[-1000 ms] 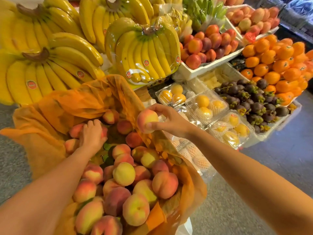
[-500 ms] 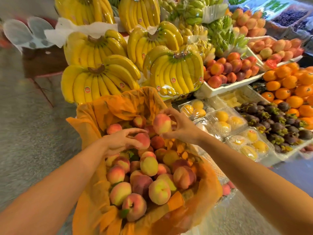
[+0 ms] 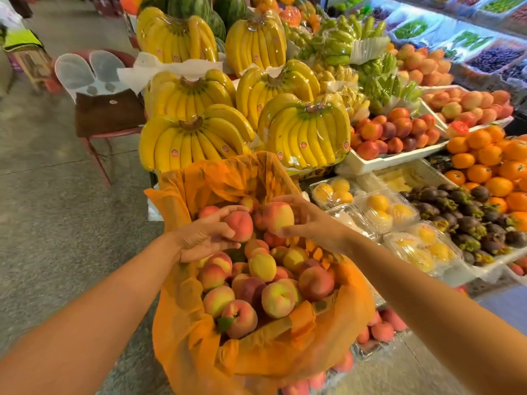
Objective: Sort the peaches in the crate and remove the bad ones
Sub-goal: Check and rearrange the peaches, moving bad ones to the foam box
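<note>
Peaches (image 3: 265, 280) lay heaped in the crate (image 3: 350, 303), which was lined with a loose orange liner (image 3: 228, 178) and stood in front of the bananas (image 3: 194, 143). The person had both arms stretched over it. The left hand (image 3: 205, 238) was curled round a reddish peach (image 3: 239, 226), thumb on top and fingers under it, raised just above the far end of the heap. The right hand (image 3: 310, 223) gripped a yellow-and-red peach (image 3: 278, 217) just beside it, the two fruits nearly touching.

From where I stood I could see no mark on either peach, so I could not tell which was the bad one.

Several things looked risky to me. With a fruit in each hand, it seemed easy to mix them up and put the spoiled one back among the good. Soft peaches bruise, so a hard squeeze or a knock between the two could spoil a sound one. The heap rose high at the near end where the liner sagged, and a peach dropped back on it might roll over onto the floor (image 3: 57, 223). A slip to the right could land fruit on the clear boxes (image 3: 379, 212).
</note>
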Motion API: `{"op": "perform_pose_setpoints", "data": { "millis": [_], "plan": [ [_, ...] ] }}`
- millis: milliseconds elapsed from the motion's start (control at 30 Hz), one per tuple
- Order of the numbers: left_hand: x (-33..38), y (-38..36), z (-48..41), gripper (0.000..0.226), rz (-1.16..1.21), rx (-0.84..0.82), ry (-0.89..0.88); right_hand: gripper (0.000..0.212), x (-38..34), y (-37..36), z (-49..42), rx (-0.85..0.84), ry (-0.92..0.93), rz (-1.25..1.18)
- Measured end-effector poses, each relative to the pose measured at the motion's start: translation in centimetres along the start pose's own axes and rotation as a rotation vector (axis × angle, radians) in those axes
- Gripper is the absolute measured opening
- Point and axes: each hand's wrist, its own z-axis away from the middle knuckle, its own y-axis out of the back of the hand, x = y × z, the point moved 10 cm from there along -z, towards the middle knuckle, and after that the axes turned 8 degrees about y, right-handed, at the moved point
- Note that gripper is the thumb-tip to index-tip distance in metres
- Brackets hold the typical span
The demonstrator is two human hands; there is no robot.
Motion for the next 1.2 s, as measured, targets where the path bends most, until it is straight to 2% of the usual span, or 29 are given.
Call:
{"op": "perform_pose_setpoints", "data": {
  "millis": [167, 300, 400, 500, 633, 733, 900, 1033, 1200],
  "plan": [
    [0.3, -0.8, 0.5, 0.070, -0.015, 0.011, -0.014, 0.048, 0.5, -0.9, 0.9, 0.009, -0.126, -0.234],
    [0.1, -1.4, 0.7, 0.078, -0.060, -0.029, 0.026, 0.064, 1.2, -1.3, 1.0, -0.038, -0.200, -0.348],
    [0.0, -1.6, 1.0, 0.090, -0.069, -0.040, 0.052, 0.063, 1.2, -1.3, 1.1, -0.070, -0.173, -0.443],
    [0.2, -1.8, 1.3, 0.086, -0.081, -0.051, 0.058, 0.059, 0.7, -0.9, 1.1, -0.091, -0.087, -0.444],
    [0.1, -2.2, 1.5, 0.067, -0.150, -0.073, 0.074, 0.067, -0.5, -0.3, 1.0, -0.029, 0.006, -0.183],
    [0.1, -1.9, 1.5, 0.067, -0.219, -0.051, 0.074, 0.066, -1.6, -0.3, 1.3, -0.028, 0.044, -0.012],
    [-1.0, -1.2, 1.4, 0.077, -0.493, 0.028, 0.198, 0.060, -1.2, -1.0, 2.0, -0.194, -0.039, 0.235],
    [-2.0, -0.4, 1.0, 0.066, -0.837, 0.095, 0.267, 0.060, 0.0, -1.5, 2.5, -0.324, -0.099, 0.559],
    [-1.8, 0.5, 0.9, 0.058, -1.058, 0.211, 0.246, 0.062, 0.9, -1.7, 2.3, -0.390, -0.091, 0.808]
  ]
}}
